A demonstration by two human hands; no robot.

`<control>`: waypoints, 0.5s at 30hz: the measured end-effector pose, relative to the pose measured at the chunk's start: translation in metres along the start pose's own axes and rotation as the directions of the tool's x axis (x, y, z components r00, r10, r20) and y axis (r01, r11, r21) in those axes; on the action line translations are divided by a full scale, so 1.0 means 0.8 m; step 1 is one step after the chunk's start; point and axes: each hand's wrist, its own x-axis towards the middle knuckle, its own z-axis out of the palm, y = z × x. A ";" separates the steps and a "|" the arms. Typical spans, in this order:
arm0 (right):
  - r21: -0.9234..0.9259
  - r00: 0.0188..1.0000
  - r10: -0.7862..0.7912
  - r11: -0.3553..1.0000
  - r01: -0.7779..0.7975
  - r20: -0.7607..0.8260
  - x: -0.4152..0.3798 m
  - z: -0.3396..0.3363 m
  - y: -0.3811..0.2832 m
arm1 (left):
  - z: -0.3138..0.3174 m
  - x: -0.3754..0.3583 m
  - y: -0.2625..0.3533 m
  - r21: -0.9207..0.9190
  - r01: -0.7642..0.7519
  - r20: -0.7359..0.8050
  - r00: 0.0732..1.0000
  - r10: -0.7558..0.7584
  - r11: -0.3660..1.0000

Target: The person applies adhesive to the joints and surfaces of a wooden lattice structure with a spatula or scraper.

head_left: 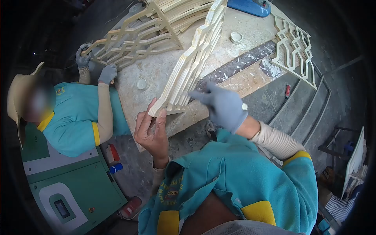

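My bare left hand (152, 133) grips the near end of a pale wooden lattice frame (192, 58), which stands tilted on the work table (156, 82). To the right of that frame is my right hand (225, 105) in a grey glove, its fingers pointing at the lattice bars and partly smeared by motion. Whether those fingers touch the wood or hold something small is unclear. A dark, white-smeared strip (243, 62) lies on the table beyond my right hand.
A co-worker (78, 113) at the left holds another lattice frame (137, 43). More frames are stacked (184, 15) at the back. A third lattice (295, 49) overhangs the right edge. Small round pots (236, 37) and a blue object (250, 6) sit on the table. A green machine (74, 188) stands lower left.
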 end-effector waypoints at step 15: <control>-0.101 0.981 0.123 0.985 -0.139 -0.151 0.023 -0.006 0.019 | -0.004 0.002 0.002 0.044 0.017 -0.032 0.999 -0.016 0.999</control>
